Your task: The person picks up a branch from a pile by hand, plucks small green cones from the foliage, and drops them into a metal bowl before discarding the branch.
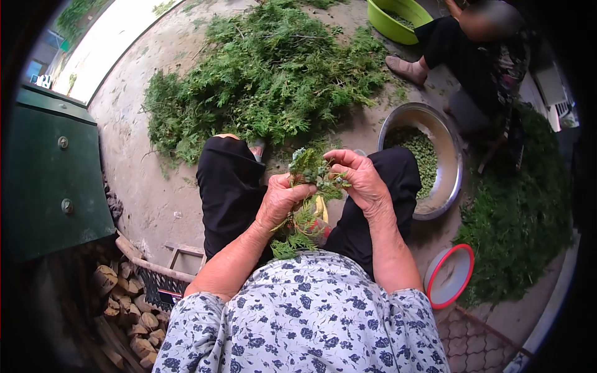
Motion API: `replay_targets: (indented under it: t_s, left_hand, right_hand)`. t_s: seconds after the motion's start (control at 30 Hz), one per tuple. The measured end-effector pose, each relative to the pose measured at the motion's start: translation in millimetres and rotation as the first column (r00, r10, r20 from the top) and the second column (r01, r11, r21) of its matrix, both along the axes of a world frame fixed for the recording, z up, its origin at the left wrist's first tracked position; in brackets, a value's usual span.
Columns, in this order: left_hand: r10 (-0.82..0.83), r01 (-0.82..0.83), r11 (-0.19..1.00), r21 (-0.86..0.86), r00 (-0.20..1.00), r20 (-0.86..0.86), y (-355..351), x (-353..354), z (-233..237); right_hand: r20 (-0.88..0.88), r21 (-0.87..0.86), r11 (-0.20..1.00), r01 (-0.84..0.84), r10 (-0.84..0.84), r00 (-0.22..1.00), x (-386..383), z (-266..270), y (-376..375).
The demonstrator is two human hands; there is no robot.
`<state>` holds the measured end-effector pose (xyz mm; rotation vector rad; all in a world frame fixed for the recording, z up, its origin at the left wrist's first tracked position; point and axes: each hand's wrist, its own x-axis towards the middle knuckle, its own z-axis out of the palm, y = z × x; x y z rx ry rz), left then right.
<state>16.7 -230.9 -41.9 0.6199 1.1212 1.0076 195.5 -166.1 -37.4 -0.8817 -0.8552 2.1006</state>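
Observation:
Between my knees my left hand (281, 200) is closed around a green conifer sprig (303, 217), whose leafy lower end hangs toward my lap. My right hand (364, 183) is at the sprig's upper right side, thumb and forefinger pinched at its small pale green cones; whether a cone is between the fingertips is too small to tell. Beside my right knee a metal basin (451, 161) holds many small green cones (420, 155). Beyond my knees lies a big heap of cut green branches (267, 74).
Another person (479, 68) sits at the upper right by a lime-green tub (388, 25). More branches (516, 211) lie at the right, near a red-rimmed white container (449, 276). At the left are a dark green box (56, 168), split firewood (134, 311) and a black crate (155, 280).

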Motion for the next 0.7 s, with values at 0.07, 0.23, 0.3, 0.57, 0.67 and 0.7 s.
replay_targets:
  t_s: [0.07,0.23,0.3,0.57,0.67,0.7]
  left_hand:
    - [-0.025,0.025,1.0,-0.007,1.0,-0.017,-0.2,-1.6,-4.7]
    - [-0.024,0.024,0.999,-0.025,0.999,0.029,0.9,0.7,6.0]
    - [-0.019,0.022,0.999,-0.04,0.997,0.072,1.0,0.2,5.8]
    - [-0.017,0.021,0.999,-0.039,0.995,0.096,1.9,-1.8,7.9]
    - [-0.01,0.011,1.0,-0.023,0.999,0.052,3.2,-3.6,14.2]
    - [-0.005,0.005,1.0,-0.004,1.0,0.006,3.9,-4.2,16.4]
  right_hand:
    - [0.0,0.009,1.0,-0.007,0.007,1.0,-2.8,3.4,-1.6]
    - [-0.096,0.016,1.0,-0.018,0.019,0.995,-0.9,-4.2,-0.1]
    - [-0.078,0.03,0.999,-0.032,0.034,0.996,-2.8,-0.1,-1.2]
    - [-0.032,0.031,0.999,-0.024,0.025,0.999,-6.7,-2.8,-5.4]
    - [0.054,0.026,0.999,0.045,-0.046,0.997,-8.2,-5.8,-7.6]
    - [0.151,0.072,0.991,0.11,-0.12,0.981,-11.5,-5.6,-10.5]
